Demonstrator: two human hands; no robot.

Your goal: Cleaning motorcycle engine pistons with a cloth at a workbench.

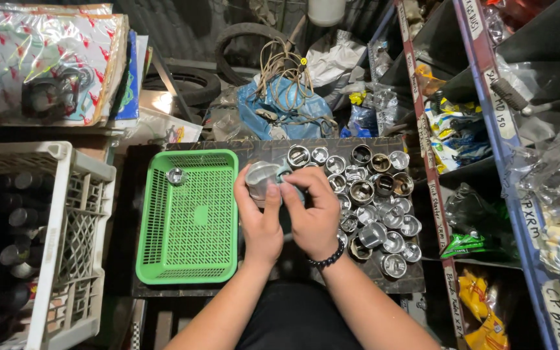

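My left hand (258,217) grips a round metal piston (260,177) just above a dark board. Against that same piston my right hand (312,210) presses a small blue-grey cloth (284,174) with its fingertips. A beaded black bracelet sits on my right wrist. To the left lies a green plastic mesh tray (189,259) with one small metal part (176,175) in its far left corner. Several metal pistons (377,201) stand packed together on the board to the right of my hands.
A white plastic crate (76,214) with dark bottles stands at the left. Shelves (487,129) with bagged parts run along the right. Behind the board lie a blue plastic bag (286,104), tangled cord and tyres (192,81). Flat packages are stacked at the far left.
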